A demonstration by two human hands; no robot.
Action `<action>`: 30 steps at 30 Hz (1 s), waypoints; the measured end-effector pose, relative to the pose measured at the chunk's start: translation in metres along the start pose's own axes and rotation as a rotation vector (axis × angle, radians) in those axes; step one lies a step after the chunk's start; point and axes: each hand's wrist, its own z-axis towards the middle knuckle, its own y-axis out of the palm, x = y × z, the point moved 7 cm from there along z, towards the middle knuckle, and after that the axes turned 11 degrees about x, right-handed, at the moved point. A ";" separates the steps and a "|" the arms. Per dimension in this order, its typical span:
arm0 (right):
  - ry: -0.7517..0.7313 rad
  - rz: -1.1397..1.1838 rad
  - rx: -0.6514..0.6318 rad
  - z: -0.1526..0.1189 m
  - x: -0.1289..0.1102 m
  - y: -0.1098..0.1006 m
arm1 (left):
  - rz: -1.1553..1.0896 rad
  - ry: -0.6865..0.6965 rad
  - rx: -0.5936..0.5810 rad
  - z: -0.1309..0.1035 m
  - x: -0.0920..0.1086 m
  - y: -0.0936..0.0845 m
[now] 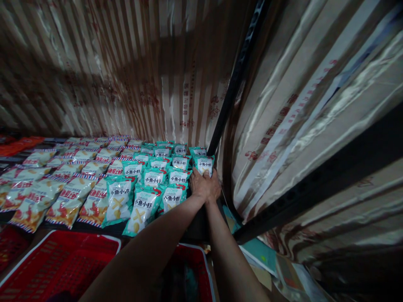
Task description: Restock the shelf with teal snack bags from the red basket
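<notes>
Both of my arms reach forward to the right end of a dark shelf. My left hand (197, 183) and my right hand (214, 184) close round the lower part of a teal-and-white snack bag (204, 162), one from each side. That bag is upright, its printed front towards me. Another teal snack bag (197, 151) stands right behind it. To the left of my hands are rows of matching teal snack bags (146, 209), leaning back against each other. My fingertips are partly hidden around the bag.
White, red and orange snack bags (71, 199) fill the shelf further left. A red basket (72, 260) and a second red basket (201, 268) stand below the front edge. A black metal post (229, 100) rises at the back right corner, with striped sheeting (176, 84) behind.
</notes>
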 end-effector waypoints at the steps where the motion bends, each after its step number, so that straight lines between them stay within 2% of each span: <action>1: 0.007 0.001 0.010 0.001 0.000 -0.001 | -0.002 -0.003 -0.006 0.002 0.000 0.001; 7: 0.064 -0.011 0.012 0.006 0.006 0.001 | -0.069 -0.004 -0.092 0.014 0.002 0.006; 12: 0.061 -0.005 0.027 0.008 0.007 0.002 | -0.087 -0.064 -0.118 0.022 -0.001 0.012; 20: 0.093 0.030 0.003 0.017 0.008 0.006 | -0.063 -0.096 -0.130 0.028 -0.003 0.014; 30: 0.030 0.020 -0.034 0.024 0.004 0.012 | -0.064 -0.087 -0.112 0.034 -0.002 0.017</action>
